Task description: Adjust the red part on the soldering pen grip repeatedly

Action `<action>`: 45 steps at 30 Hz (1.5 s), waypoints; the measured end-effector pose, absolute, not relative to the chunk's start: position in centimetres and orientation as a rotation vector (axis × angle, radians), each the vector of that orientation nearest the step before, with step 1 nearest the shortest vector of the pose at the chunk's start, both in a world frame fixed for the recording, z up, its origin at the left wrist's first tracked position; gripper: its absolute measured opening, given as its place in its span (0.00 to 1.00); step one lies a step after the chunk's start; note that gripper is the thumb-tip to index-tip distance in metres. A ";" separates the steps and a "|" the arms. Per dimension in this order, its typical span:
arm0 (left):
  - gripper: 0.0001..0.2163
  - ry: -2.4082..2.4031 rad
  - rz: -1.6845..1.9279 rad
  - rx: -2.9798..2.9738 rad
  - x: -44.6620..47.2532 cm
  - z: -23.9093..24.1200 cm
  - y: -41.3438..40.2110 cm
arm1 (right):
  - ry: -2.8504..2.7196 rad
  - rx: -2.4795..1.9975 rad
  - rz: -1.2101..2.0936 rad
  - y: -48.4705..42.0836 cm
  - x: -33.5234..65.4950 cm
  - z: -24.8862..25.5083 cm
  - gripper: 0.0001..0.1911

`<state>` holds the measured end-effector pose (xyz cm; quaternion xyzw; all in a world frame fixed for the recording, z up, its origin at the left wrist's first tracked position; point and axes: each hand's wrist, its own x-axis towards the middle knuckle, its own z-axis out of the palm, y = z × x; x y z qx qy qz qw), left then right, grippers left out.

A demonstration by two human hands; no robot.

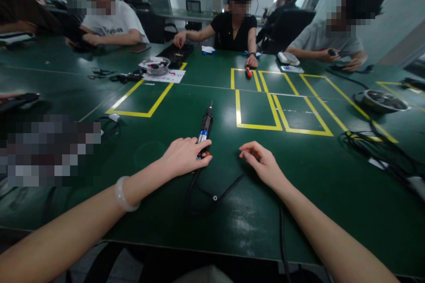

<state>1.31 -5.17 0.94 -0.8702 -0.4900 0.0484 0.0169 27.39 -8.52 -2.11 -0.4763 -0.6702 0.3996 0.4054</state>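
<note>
A black electric screwdriver point(206, 124) with a blue label lies on the green table point(166, 110), its tip pointing away from me. My left hand point(184, 156) rests flat over its near end, fingers stretched out and touching it. A pale bangle sits on that wrist. My right hand point(262, 163) hovers just right of the tool, fingers loosely curled with thumb and forefinger close together, and nothing visible in them. The tool's black cord point(212, 194) loops on the table between my arms.
Yellow tape rectangles point(259, 110) mark the table ahead. Three people sit at the far side. A metal bowl point(154, 65) stands at the back left, another point(385, 100) at the right. Black cables point(375, 141) lie to the right. A small red object point(248, 72) sits far ahead.
</note>
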 end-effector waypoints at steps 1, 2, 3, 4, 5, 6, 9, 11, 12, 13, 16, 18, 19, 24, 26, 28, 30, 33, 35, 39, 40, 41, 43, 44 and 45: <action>0.27 -1.553 0.179 -2.677 0.4 1.1 -4.8 | -1.682 -1.209 0.981 -8.5 27.4 -2.1 0.07; 0.27 -1.581 0.208 -2.649 -0.5 1.2 -4.3 | -1.672 -1.212 0.970 -8.5 27.4 -2.1 0.07; 0.28 -1.608 0.238 -2.620 -1.5 1.3 -3.8 | -1.666 -1.213 0.970 -8.4 27.4 -2.1 0.06; 0.28 -1.635 0.268 -2.590 -2.6 1.4 -3.1 | -1.661 -1.216 0.976 -8.4 27.5 -2.1 0.06; 0.29 -1.659 0.295 -2.563 -3.7 1.5 -2.5 | -1.658 -1.219 0.985 -8.4 27.5 -2.2 0.06; 0.30 -1.686 0.323 -2.535 -4.9 1.6 -1.7 | -1.658 -1.221 0.995 -8.4 27.5 -2.2 0.06; 0.32 -1.750 0.417 -2.446 -8.7 1.9 0.7 | -1.668 -1.224 1.017 -8.4 27.5 -2.4 0.07; 0.33 -1.781 0.473 -2.361 -11.2 2.1 2.2 | -1.678 -1.224 1.032 -8.5 27.5 -2.5 0.07; 0.33 -1.771 0.465 -2.323 -12.4 2.1 2.9 | -1.680 -1.224 1.039 -8.5 27.5 -2.5 0.07; 0.34 -1.755 0.444 -2.287 -13.6 2.2 3.6 | -1.683 -1.224 1.044 -8.5 27.4 -2.5 0.07; 0.41 -1.758 0.459 -2.224 -16.5 2.4 5.5 | -1.688 -1.226 1.050 -8.5 27.3 -2.6 0.08; 0.44 -1.813 0.486 -2.197 -18.1 2.3 6.7 | -1.698 -1.227 1.050 -8.4 27.3 -2.7 0.08; 0.44 -1.851 0.495 -2.187 -18.6 2.3 7.3 | -1.704 -1.228 1.050 -8.4 27.3 -2.8 0.08; 0.40 -2.000 0.529 -2.151 -19.9 1.9 9.0 | -1.726 -1.229 1.061 -8.3 27.3 -3.1 0.08; 0.41 -2.049 0.553 -2.130 -20.0 1.9 9.3 | -1.731 -1.229 1.059 -8.3 27.3 -3.2 0.08; 0.44 -2.104 0.565 -2.131 -20.0 2.0 9.6 | -1.738 -1.231 1.046 -8.2 27.3 -3.4 0.08; 0.46 -2.141 0.555 -2.143 -20.0 2.1 9.9 | -1.744 -1.236 1.035 -8.2 27.3 -3.5 0.08; 0.46 -2.122 0.513 -2.152 -20.1 2.1 10.0 | -1.745 -1.244 1.031 -8.2 27.3 -3.5 0.08; 0.44 -2.081 0.476 -2.159 -20.1 1.9 9.8 | -1.743 -1.249 1.033 -8.2 27.3 -3.4 0.08; 0.40 -2.034 0.407 -2.179 -19.5 1.5 8.8 | -1.747 -1.250 1.034 -8.2 27.2 -3.3 0.09; 0.39 -2.023 0.397 -2.187 -19.2 1.4 8.4 | -1.750 -1.251 1.034 -8.2 27.2 -3.3 0.09; 0.37 -2.012 0.393 -2.195 -18.7 1.3 8.0 | -1.752 -1.252 1.034 -8.2 27.1 -3.3 0.09; 0.33 -1.979 0.385 -2.204 -17.6 1.1 7.0 | -1.758 -1.248 1.033 -8.3 27.1 -3.2 0.09; 0.31 -1.953 0.370 -2.211 -16.8 1.0 6.4 | -1.760 -1.245 1.033 -8.3 27.1 -3.2 0.09; 0.29 -1.926 0.354 -2.217 -16.0 1.0 5.8 | -1.762 -1.242 1.033 -8.4 27.1 -3.2 0.09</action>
